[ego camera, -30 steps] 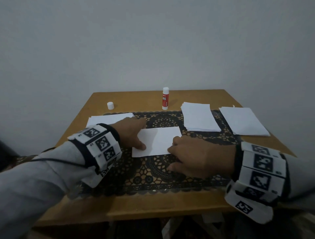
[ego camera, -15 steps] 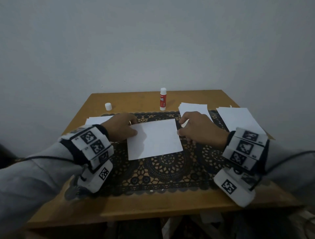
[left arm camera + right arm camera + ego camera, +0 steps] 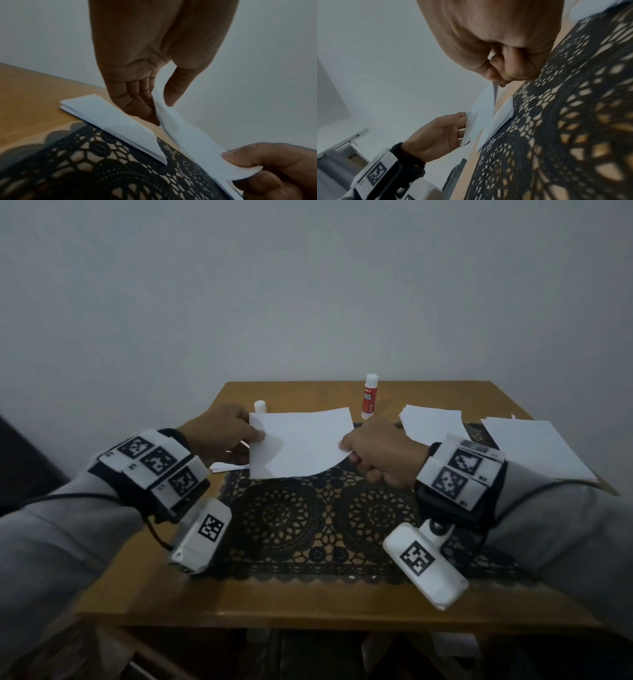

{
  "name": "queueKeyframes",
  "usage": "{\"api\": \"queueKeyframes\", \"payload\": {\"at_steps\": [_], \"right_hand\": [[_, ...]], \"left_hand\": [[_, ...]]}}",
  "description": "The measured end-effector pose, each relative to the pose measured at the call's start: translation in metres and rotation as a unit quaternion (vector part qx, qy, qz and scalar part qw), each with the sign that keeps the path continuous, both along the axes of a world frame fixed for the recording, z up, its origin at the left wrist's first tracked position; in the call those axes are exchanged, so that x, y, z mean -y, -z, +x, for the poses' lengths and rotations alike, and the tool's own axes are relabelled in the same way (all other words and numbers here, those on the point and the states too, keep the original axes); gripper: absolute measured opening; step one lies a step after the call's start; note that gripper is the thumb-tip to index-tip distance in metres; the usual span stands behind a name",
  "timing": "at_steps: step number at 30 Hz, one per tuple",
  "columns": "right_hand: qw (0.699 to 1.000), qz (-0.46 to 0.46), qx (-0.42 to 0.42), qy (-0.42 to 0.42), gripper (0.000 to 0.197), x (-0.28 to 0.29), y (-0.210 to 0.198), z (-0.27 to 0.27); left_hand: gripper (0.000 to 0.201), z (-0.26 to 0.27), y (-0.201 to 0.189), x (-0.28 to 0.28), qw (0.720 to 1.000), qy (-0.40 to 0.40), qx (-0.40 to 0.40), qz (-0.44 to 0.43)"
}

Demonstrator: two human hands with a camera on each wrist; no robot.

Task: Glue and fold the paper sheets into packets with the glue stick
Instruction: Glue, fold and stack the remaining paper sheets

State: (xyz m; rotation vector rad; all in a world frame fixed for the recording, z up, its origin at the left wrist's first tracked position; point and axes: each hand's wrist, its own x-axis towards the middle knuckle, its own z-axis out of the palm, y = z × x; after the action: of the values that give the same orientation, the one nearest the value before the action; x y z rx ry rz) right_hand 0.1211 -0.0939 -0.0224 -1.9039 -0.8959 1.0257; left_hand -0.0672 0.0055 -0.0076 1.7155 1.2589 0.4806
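Observation:
A white paper sheet (image 3: 301,445) hangs lifted above the black lace mat (image 3: 325,518), its lower edge sagging. My left hand (image 3: 255,436) pinches its left edge between thumb and fingers, and the left wrist view shows that pinch (image 3: 158,108) on the sheet (image 3: 181,136). My right hand (image 3: 346,448) pinches the right edge; the right wrist view has the same grip (image 3: 496,81). The red and white glue stick (image 3: 369,402) stands uncapped at the back of the table, with its white cap (image 3: 259,406) to the left behind my left hand.
A low pile of folded packets (image 3: 111,121) lies at the mat's left edge under the lifted sheet. Two stacks of plain sheets (image 3: 431,422) (image 3: 534,446) lie on the right. The wooden table (image 3: 308,607) stands against a bare wall.
Both hands went from pressing the folded sheet flat on the mat to pinching its side edges, and they have lifted it off the mat toward the back left.

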Motion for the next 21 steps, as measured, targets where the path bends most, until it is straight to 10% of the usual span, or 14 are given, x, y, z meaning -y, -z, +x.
{"api": "queueKeyframes", "payload": {"at_steps": [5, 14, 21], "right_hand": [[0.999, -0.027, -0.041, -0.021, 0.007, -0.023, -0.005, -0.017], [0.991, -0.002, 0.085, -0.105, 0.013, -0.065, 0.004, -0.021], [0.942, -0.023, 0.278, -0.187, 0.031, -0.082, 0.018, -0.019]], "left_hand": [[0.053, -0.017, 0.006, -0.02, 0.997, -0.076, 0.012, 0.007], [0.014, -0.036, 0.011, -0.048, 0.989, -0.075, -0.078, 0.097], [0.042, -0.036, 0.025, -0.051, 0.974, -0.007, -0.196, 0.114]]}}
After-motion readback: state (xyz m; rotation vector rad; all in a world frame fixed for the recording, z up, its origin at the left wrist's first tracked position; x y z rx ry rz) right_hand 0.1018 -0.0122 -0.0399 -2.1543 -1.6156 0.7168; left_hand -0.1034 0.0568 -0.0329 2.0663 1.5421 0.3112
